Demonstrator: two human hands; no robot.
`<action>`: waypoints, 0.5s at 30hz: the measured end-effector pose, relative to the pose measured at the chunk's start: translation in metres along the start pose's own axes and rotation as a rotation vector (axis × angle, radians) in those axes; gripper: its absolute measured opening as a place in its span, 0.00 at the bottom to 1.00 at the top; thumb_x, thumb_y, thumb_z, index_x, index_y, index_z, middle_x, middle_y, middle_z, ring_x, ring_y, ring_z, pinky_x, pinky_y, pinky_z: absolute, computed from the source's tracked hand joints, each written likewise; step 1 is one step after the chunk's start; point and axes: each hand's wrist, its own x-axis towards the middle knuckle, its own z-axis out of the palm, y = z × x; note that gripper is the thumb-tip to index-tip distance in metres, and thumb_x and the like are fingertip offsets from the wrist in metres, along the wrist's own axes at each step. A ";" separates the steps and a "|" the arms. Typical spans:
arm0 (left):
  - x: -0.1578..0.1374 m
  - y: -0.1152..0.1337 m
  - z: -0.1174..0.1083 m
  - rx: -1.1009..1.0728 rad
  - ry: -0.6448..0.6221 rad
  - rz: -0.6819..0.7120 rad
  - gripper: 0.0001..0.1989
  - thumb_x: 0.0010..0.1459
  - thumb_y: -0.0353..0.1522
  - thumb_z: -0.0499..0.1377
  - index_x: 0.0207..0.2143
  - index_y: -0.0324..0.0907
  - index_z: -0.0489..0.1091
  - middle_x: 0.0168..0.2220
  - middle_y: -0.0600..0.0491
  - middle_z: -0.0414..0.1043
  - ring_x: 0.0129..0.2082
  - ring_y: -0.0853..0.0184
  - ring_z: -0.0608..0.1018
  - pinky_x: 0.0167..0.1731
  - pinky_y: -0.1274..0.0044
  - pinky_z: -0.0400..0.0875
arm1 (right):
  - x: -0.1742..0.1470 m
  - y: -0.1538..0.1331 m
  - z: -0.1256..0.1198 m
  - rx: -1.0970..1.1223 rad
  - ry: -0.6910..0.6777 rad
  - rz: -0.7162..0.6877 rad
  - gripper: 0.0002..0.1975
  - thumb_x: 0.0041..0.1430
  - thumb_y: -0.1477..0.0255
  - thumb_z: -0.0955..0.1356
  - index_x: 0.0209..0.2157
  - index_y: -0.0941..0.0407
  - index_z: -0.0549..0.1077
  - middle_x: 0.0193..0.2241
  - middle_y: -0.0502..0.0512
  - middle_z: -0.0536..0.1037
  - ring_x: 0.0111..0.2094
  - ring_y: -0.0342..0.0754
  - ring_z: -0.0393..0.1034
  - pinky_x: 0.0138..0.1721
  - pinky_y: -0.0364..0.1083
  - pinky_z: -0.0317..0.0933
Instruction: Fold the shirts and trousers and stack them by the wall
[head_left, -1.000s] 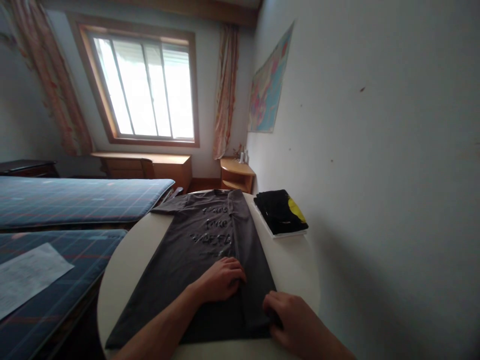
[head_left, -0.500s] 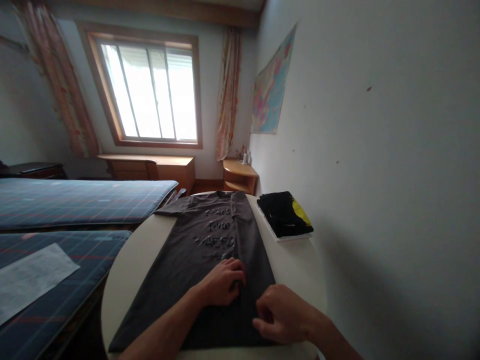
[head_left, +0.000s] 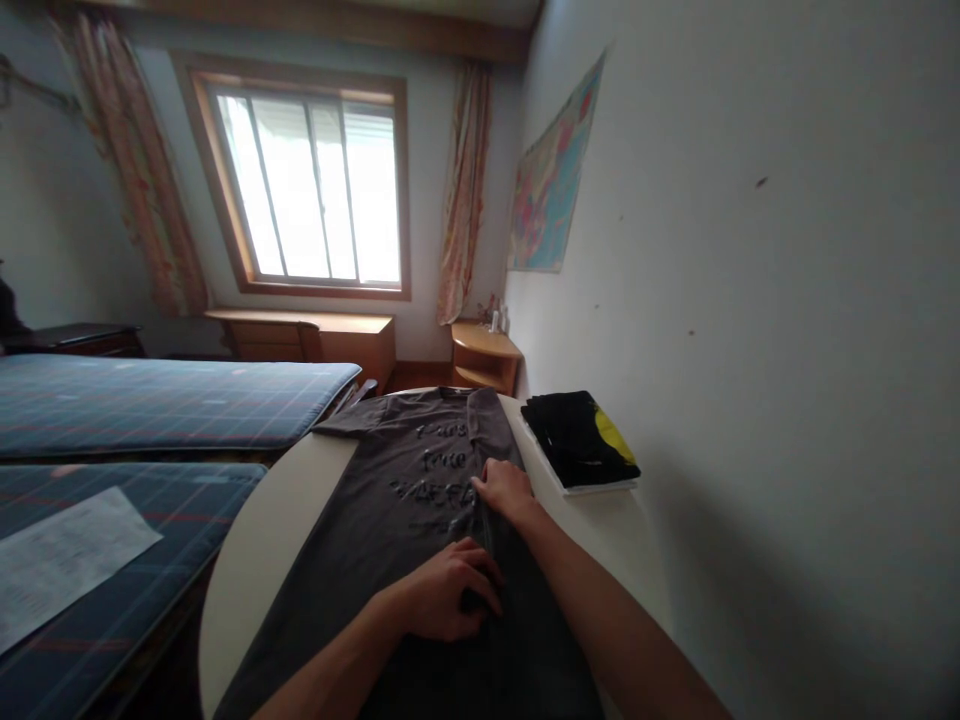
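A dark grey T-shirt (head_left: 352, 560) with black lettering on its chest lies spread on a round white table (head_left: 247, 545). Its right side is folded inward in a long strip, and the left sleeve sticks out at the far end. My left hand (head_left: 454, 588) rests on the lower part of the shirt, its fingers curled at the strip's inner edge. Farther up that edge, beside the lettering, my right hand (head_left: 505, 488) has its fingers closed on the cloth. My forearms cover part of the shirt's near end.
A folded black garment with a yellow patch (head_left: 581, 440) lies on something white at the table's right. Close by on that side runs the wall (head_left: 787, 450). Left of the table are plaid mattresses (head_left: 165, 400) and a paper sheet (head_left: 71, 550). A desk (head_left: 330, 322) stands under the window.
My right hand has moved from the shirt's near right corner up along the folded strip to the lettering. My left hand stays on the strip's edge. The view has shifted slightly.
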 end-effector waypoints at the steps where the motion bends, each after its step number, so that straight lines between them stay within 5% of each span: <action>1: -0.001 0.001 -0.001 -0.010 -0.005 -0.002 0.15 0.48 0.25 0.64 0.37 0.50 0.79 0.48 0.56 0.73 0.48 0.62 0.72 0.55 0.69 0.64 | 0.005 -0.003 0.003 -0.005 0.000 0.015 0.17 0.61 0.60 0.67 0.44 0.58 0.77 0.44 0.66 0.80 0.46 0.58 0.75 0.44 0.49 0.64; 6: -0.001 0.005 -0.002 -0.032 0.015 0.002 0.07 0.51 0.28 0.64 0.33 0.49 0.78 0.49 0.56 0.74 0.53 0.61 0.69 0.57 0.69 0.62 | 0.018 -0.010 0.013 -0.004 -0.010 0.086 0.15 0.62 0.68 0.65 0.44 0.62 0.78 0.44 0.71 0.80 0.47 0.58 0.76 0.45 0.49 0.65; 15: -0.001 0.007 -0.004 0.033 0.055 0.019 0.06 0.45 0.26 0.63 0.27 0.45 0.70 0.34 0.56 0.75 0.46 0.63 0.74 0.63 0.66 0.54 | 0.027 -0.001 0.017 0.068 0.032 0.044 0.17 0.65 0.62 0.62 0.43 0.56 0.78 0.44 0.62 0.80 0.47 0.54 0.74 0.46 0.47 0.63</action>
